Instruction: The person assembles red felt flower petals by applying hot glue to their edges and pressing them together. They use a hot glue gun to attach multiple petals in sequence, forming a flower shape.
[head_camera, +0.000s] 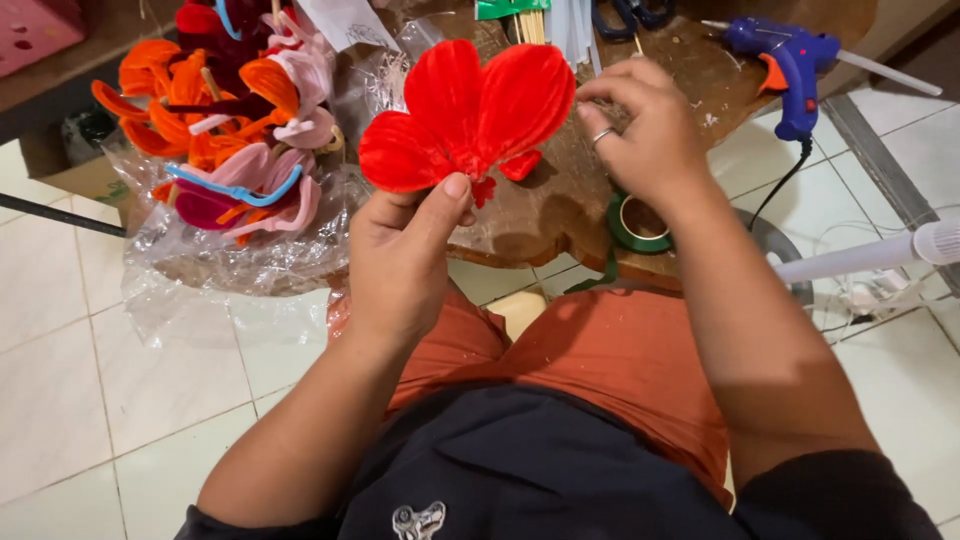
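Your left hand pinches the base of a red velvety flower, held above the desk; your right hand closes its fingertips on the edge of the rightmost petal. Pulling that petal too hard would likely tear it loose from the pinched base. Close under your right wrist lies a roll of green tape. A blue glue gun rests further right, and a bagged heap of orange and pink petals crowds the left.

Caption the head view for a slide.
Left hand pinches red fuzzy petals at the base; right hand touches a petal's edge.
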